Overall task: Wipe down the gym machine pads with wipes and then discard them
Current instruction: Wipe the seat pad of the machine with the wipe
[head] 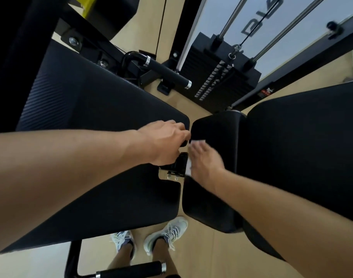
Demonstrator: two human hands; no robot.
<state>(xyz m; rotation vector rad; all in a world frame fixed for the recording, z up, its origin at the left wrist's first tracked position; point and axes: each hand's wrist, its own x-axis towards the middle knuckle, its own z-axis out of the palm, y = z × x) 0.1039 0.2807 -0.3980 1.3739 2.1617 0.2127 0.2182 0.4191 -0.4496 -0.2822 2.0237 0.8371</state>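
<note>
At nine o'clock both forearms enter from the frame edges, so elbows and everything above are cut off. The large black pad fills the left half; its upper left part is swallowed by shadow, and a ribbed texture shows only along its left border. The left hand rests at this pad's right corner, fingers curled down over the edge, their tips hidden beneath the knuckles; whether they grip anything cannot be told. Just below it, in the gap between the pads, a black metal bracket with small bolts is partly covered by both hands.

Just right of centre, the right hand lies flat on the left edge of the small black pad, fingers together and motion-blurred. Under it is the white wipe: only two scraps show, one past the fingertips toward twelve o'clock, another beside the palm toward the bracket. Its shape and folds are hidden.

At three o'clock a further black pad runs off the right edge. At one o'clock stands the weight stack, its guide rods cut by the top edge. At six o'clock, white sneakers stand on the pale floor, with a foam-covered handle clipped by the bottom border.
</note>
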